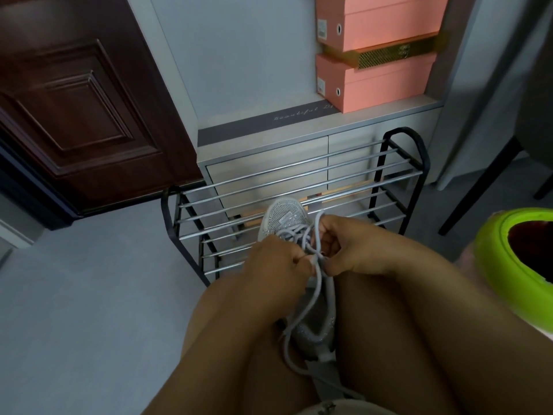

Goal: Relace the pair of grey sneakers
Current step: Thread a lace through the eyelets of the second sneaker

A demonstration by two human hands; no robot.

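Knees frame the bottom of the head view, and I read that as the reason the grey sneaker [302,283] sits where it does: wedged between the thighs, toe pointing away toward the shoe rack [287,193], so the legs hold it steady and both hands stay free for the lace [318,283]. I see my left hand [278,265] curled over the near side of the tongue area, fingers pinching a strand of lace, and my right hand [350,250] close beside it, fingers bent around another strand; the two hands are together over the eyelets, almost touching. Loops of lace stand up between them above the mesh toe, while a long loose end trails down past the heel toward my lap (slack left, I judge, for the upper eyelets or the final knot). Whether the strand in the left hand is passing through an eyelet I cannot tell; the fingers hide it. Only one sneaker shows, so the other of the pair is out of sight. Behind the rack stands a grey cabinet [299,163] with pink shoeboxes [383,79] stacked on its ledge, and a green-rimmed bin [490,259] sits at my right.
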